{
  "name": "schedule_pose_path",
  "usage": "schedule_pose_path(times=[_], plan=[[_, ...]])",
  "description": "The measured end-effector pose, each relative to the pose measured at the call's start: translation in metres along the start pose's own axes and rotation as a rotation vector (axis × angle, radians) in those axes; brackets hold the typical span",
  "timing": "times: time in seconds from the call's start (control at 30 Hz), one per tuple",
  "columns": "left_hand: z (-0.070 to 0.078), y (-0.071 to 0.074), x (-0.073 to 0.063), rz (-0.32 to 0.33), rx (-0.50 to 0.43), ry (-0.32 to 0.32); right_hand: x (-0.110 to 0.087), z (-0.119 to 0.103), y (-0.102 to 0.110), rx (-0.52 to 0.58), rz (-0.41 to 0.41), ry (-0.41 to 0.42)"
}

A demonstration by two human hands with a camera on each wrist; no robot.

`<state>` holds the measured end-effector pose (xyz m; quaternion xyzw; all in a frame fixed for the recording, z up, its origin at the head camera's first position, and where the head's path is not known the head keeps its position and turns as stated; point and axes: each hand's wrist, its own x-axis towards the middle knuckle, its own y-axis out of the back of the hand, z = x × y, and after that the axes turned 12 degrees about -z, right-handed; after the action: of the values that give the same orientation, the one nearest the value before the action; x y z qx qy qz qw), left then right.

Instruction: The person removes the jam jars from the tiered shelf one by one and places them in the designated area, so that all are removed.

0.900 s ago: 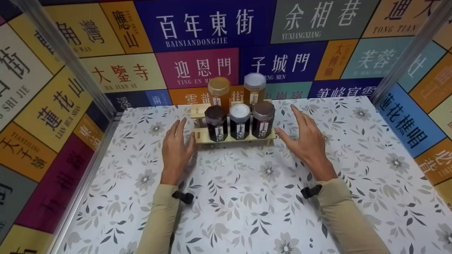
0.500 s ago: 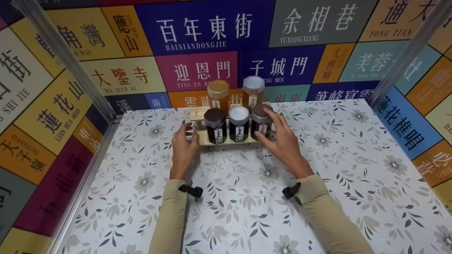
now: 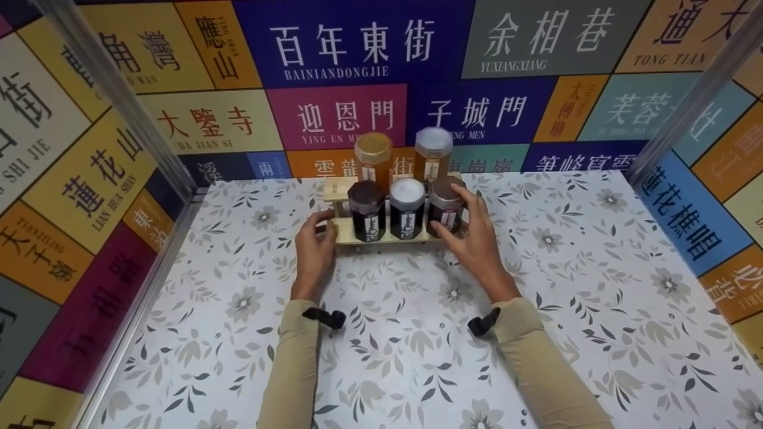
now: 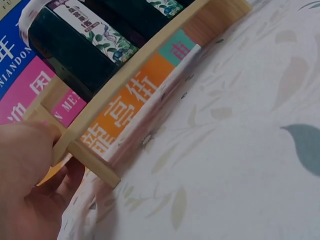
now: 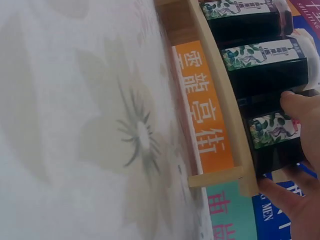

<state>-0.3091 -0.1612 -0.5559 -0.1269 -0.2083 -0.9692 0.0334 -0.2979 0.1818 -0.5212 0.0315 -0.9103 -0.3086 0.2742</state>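
A two-tier wooden rack [image 3: 344, 231] bears several octagonal jars near the back wall. My right hand [image 3: 481, 250] holds the brown-lidded dark jar [image 3: 440, 215] at the right end of the lower tier, thumb in front and fingers behind. That jar [image 5: 277, 131] still rests on the tier in the right wrist view. At the rack's left end, my left hand [image 3: 314, 256] grips the wood [image 4: 75, 139], with thumb and fingers on either side of it. Beside the held jar stand a white-lidded dark jar [image 3: 407, 210] and another dark-lidded jar [image 3: 366, 211].
On the upper tier stand an amber jar with a yellow lid [image 3: 374, 152] and one with a pale lid [image 3: 433, 149]. A floral cloth [image 3: 393, 357] covers the table. Sign-printed walls [image 3: 351, 42] and clear corner posts [image 3: 119, 89] enclose the back and sides.
My right hand has come left from beside the rack and taken hold of the right-end jar. My left hand has shifted right onto the rack's left end. The jars keep their places.
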Motion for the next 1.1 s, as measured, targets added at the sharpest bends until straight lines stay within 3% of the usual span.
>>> schedule_pose_path(times=[0.33, 0.83, 0.97, 1.1], plan=[[-0.002, 0.002, -0.002, 0.032, -0.011, -0.051, 0.000, 0.008, 0.013, 0.088, 0.091, -0.051], [-0.006, 0.000, -0.004, 0.031, -0.029, 0.007, -0.007, 0.042, 0.051, 0.053, 0.177, -0.113], [-0.005, -0.001, -0.004, 0.032, -0.013, 0.016, -0.014, 0.056, 0.056, 0.040, 0.143, -0.162], [-0.005, -0.001, -0.004, 0.020, -0.010, 0.024, -0.019, 0.064, 0.057, 0.038, 0.055, -0.245]])
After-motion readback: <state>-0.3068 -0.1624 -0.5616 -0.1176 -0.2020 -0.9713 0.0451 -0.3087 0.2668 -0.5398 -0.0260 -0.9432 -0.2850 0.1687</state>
